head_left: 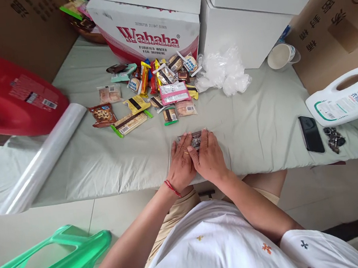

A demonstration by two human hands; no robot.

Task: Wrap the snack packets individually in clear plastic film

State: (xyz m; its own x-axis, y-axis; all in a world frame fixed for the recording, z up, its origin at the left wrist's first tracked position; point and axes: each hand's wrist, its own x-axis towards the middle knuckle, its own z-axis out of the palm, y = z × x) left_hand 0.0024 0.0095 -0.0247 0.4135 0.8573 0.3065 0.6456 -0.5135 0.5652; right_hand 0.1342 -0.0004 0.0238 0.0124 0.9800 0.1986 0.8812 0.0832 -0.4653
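Observation:
My left hand (182, 162) and my right hand (208, 155) lie side by side at the table's front edge, thumbs close together. Their fingers stretch out flat over a dark brown snack packet (195, 139), which shows between them and is partly covered. It appears to lie in or under clear plastic, though the edges are hard to make out. Just beyond the fingertips is a pile of wrapped snacks (160, 88). Nearest in it are a small green-ended packet (170, 115) and a long wafer bar (131, 123).
Crumpled clear plastic bags (223, 72) lie right of the snacks. A clear film roll (43, 157) and red jug (13, 89) stand left. A white bottle (347, 96), phone (311, 134) and keys (334, 139) lie right. A Wahaha carton (150, 33) stands behind; a green stool (51, 262) below.

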